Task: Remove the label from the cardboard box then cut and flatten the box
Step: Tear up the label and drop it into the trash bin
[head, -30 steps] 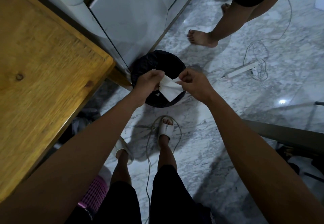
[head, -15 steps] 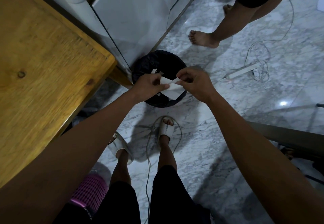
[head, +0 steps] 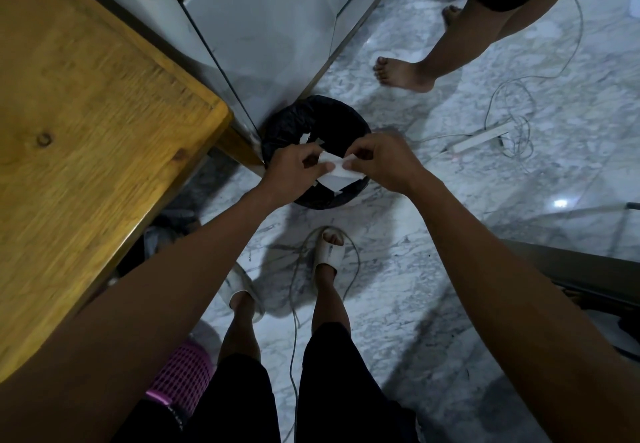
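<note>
Fingers of both hands pinch one white label (head: 337, 175) between them, held in the air right above a black-lined bin (head: 313, 151). On the left hand (head: 294, 172) the thumb and curled fingers (head: 320, 168) close on the label's left edge. On the right hand (head: 379, 162) the thumb and forefinger nip its upper right edge, with the other fingers curled above. The label looks folded or creased, its lower corner hanging down over the bin's mouth. Small white scraps (head: 306, 137) lie inside the bin on the dark liner.

The bin stands on a marble floor (head: 415, 269), tight against the base of a pale cabinet (head: 270, 33) and just beside the corner of a wooden worktop (head: 86, 123) that fills the left side of the view. The box is not in view.

Below the hands, the person's two feet in pale slides (head: 329, 252) stand on the floor, with a thin cable (head: 294, 321) looping round the right one. A pink mesh basket (head: 181, 373) sits low at the left. Further off, a second person's bare foot (head: 401, 73) rests on the floor, and a white power strip (head: 481, 137) lies to the right among tangled white cords.
</note>
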